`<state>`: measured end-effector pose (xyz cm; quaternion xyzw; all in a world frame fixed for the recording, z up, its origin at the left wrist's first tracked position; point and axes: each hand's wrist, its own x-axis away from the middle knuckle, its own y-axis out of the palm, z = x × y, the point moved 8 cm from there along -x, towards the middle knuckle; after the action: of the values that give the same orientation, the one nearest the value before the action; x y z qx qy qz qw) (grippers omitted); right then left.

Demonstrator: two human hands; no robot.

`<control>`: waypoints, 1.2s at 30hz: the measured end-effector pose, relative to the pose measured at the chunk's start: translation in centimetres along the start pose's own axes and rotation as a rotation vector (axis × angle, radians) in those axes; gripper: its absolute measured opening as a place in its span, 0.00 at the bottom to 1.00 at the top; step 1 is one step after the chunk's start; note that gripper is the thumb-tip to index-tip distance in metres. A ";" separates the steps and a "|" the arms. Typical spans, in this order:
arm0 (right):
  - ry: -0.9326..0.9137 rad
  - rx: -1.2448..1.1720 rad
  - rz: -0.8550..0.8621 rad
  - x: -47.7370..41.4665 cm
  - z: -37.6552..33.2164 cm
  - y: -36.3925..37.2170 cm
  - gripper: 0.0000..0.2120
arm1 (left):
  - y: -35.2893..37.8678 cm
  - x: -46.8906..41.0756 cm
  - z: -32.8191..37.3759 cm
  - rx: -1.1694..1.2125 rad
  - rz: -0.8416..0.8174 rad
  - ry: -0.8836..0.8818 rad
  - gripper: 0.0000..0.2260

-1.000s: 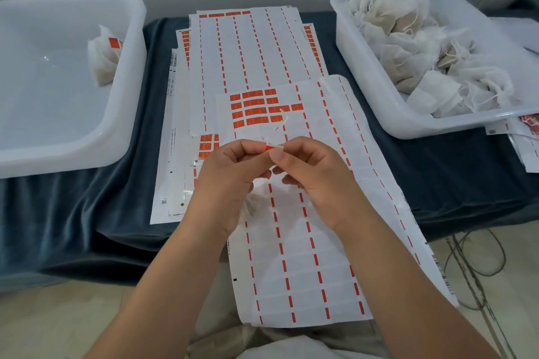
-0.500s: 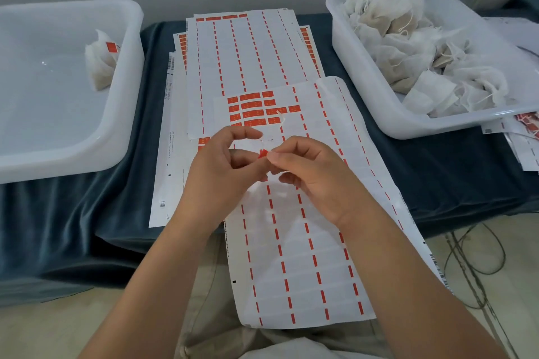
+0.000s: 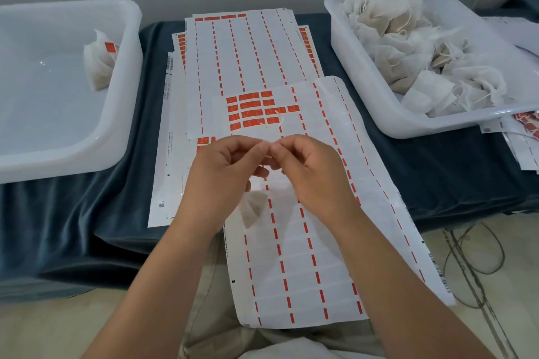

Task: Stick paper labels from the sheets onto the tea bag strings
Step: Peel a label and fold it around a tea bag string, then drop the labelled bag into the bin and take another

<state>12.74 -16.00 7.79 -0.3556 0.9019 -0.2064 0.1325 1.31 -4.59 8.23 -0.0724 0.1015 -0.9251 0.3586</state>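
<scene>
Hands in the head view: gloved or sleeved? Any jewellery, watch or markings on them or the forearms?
Neither. The left hand and right hand are bare, no gloves, and no ring shows on the visible fingers. The left forearm and right forearm are uncovered down to the picture's lower edge: no sleeve, watch, bracelet or marking shows.

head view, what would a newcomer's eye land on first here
The left hand and right hand meet at centre, both pinching a tea bag string above a label sheet with a block of red labels. At right, a white tub is heaped with tea bags; the left tub holds one labelled tea bag.
</scene>
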 end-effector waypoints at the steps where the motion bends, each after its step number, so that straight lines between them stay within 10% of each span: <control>1: -0.020 0.010 0.004 0.0 -0.1 0.1 0.09 | -0.2 0.0 0.0 0.017 0.024 0.000 0.06; 23: -0.497 0.338 0.311 0.8 -7.1 1.8 0.27 | -4.8 1.6 6.3 -0.317 0.181 0.234 0.05; 36: -0.288 0.279 0.121 -0.6 -3.0 1.0 0.24 | -28.8 -12.9 5.7 -0.173 0.652 0.012 0.06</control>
<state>11.42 -14.05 10.01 -0.3050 0.8560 -0.2678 0.3203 -6.80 24.20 19.85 -0.0606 0.1994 -0.7503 0.6274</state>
